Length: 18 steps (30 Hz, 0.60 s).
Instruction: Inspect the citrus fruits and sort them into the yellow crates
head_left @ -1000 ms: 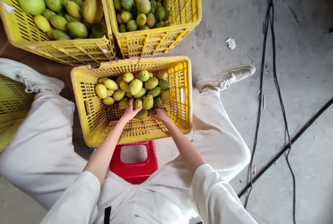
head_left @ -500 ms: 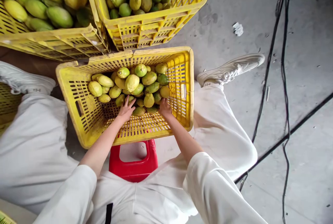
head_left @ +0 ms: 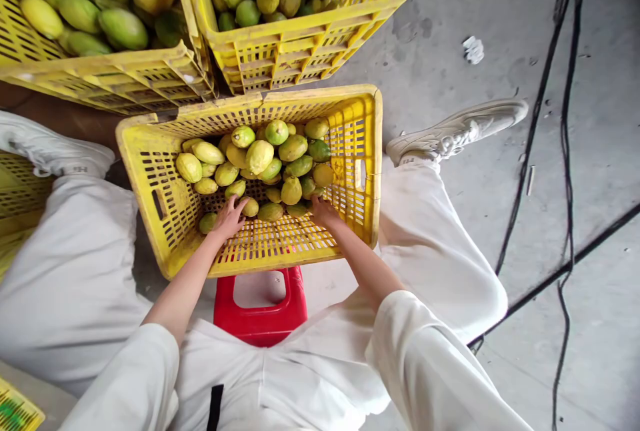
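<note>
Green and yellow lemons (head_left: pixel 259 157) lie heaped in a yellow plastic crate (head_left: pixel 373 151) between my legs. My left hand (head_left: pixel 231 217) is inside the crate at the near side of the heap, its fingers apart. One lemon (head_left: pixel 207 222) lies just left of this hand, and a small lemon (head_left: pixel 250 207) is by its fingertips on the right. At the heap's right near edge, my right hand (head_left: pixel 324 212) reaches down with thumb and fingers apart, touching the lemons there; its fingertips are partly hidden. Neither hand has a lemon lifted.
Two larger-looking yellow crates of lemons stand beyond, one at left (head_left: pixel 100 77) and one at right (head_left: pixel 305 44). A red stool (head_left: pixel 260 327) is under the near rim. Black cables (head_left: pixel 565 151) and a white scrap (head_left: pixel 473 50) lie on the concrete floor at right.
My left hand has moved left and toward me, and a lemon now lies to its left. My right hand stays at the heap's right edge. The whole view has shifted slightly.
</note>
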{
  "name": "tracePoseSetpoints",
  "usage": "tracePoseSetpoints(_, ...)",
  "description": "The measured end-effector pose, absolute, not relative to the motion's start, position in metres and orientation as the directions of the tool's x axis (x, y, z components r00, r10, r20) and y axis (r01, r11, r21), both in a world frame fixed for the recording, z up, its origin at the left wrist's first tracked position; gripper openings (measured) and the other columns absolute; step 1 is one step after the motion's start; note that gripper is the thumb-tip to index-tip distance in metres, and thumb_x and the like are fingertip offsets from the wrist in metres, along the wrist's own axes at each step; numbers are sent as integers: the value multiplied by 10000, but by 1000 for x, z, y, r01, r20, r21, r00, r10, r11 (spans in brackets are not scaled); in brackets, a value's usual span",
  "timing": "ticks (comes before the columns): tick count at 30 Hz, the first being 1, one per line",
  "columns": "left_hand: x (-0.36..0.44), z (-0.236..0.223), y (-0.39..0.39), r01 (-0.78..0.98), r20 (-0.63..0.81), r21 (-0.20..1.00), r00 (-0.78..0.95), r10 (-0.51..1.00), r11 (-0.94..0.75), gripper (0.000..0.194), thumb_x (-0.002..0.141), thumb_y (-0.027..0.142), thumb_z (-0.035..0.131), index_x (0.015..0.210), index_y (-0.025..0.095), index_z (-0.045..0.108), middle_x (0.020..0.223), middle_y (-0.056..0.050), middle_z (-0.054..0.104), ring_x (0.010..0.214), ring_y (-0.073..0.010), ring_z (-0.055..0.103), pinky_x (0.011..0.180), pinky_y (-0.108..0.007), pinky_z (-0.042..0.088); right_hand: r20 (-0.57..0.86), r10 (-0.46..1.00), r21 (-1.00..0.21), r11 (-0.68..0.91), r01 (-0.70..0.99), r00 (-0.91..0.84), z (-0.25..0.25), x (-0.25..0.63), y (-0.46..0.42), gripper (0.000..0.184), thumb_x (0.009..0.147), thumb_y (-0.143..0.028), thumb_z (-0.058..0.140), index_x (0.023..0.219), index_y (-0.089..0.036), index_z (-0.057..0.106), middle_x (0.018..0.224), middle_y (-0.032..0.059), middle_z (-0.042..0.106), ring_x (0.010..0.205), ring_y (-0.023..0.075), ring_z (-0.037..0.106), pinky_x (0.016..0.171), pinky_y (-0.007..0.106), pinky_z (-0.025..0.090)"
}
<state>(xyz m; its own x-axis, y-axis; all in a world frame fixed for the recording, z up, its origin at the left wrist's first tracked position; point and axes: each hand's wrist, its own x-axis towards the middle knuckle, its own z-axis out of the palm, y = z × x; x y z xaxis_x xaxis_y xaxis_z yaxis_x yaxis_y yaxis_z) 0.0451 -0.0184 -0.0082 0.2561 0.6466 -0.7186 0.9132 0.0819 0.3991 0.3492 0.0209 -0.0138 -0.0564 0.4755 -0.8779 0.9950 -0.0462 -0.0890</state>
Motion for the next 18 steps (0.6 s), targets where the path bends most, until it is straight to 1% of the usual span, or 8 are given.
tracePoseSetpoints(3,43,-10,-16,904,-723,419,276,633,84,569,869,297,513,1418,223,383,1506,-151,277,1291,-353,438,980,-444,461,-883,452,-145,-11,989,-124,-15,358,22,573,821,-186,636,1363,-218,455,1340,180,502,1217,324,479,909,389,442)
tracePoseSetpoints(6,45,-8,-17,895,-726,439,301,618,80,523,855,284,532,1362,206,435,1501,-128,310,1312,-336,406,1029,-435,421,-877,459,-156,6,988,-141,-15,357,22,538,844,-182,610,1360,-283,498,1375,173,456,1256,359,433,945,435,417)
tracePoseSetpoints(9,48,-8,-21,888,-749,454,330,574,81,574,809,239,591,1364,255,446,1481,-95,373,1319,-345,393,1072,-461,368,-871,478,-133,0,991,-116,-15,351,22,490,854,-167,592,1331,-270,549,1351,191,454,1278,393,399,983,479,386)
tracePoseSetpoints(11,50,-11,-22,895,-774,433,309,552,107,590,808,218,585,1376,273,439,1487,-108,368,1334,-374,373,1065,-502,358,-871,483,-116,-19,993,-92,-16,346,21,473,854,-165,593,1317,-258,568,1358,202,439,1288,408,391,982,487,392)
tracePoseSetpoints(12,52,-14,-23,899,-787,419,290,545,126,582,811,212,576,1374,272,441,1497,-119,354,1341,-390,361,1054,-520,361,-873,481,-107,-35,994,-77,-16,343,21,476,854,-157,591,1319,-256,565,1371,206,426,1280,410,406,962,482,412)
tracePoseSetpoints(14,55,-19,-23,900,-805,402,260,534,167,570,797,192,580,1350,254,458,1503,-134,345,1347,-401,353,1046,-524,365,-886,462,-89,-78,993,-43,-18,341,21,497,859,-136,582,1339,-259,540,1397,210,405,1220,391,484,894,459,466)
tracePoseSetpoints(16,58,-24,-21,889,-815,404,245,526,213,586,750,165,622,1315,230,478,1458,-146,406,1328,-387,386,1056,-499,363,-901,432,-88,-119,989,-28,-19,340,22,510,873,-150,587,1364,-257,499,1398,188,423,1140,335,561,853,438,504)
tracePoseSetpoints(18,59,-26,-18,871,-821,410,224,525,270,628,676,153,685,1273,205,498,1386,-161,476,1291,-381,431,1065,-479,358,-913,406,-111,-155,982,-39,-17,342,26,478,894,-220,607,1355,-239,485,1367,142,477,1096,274,590,870,440,519)
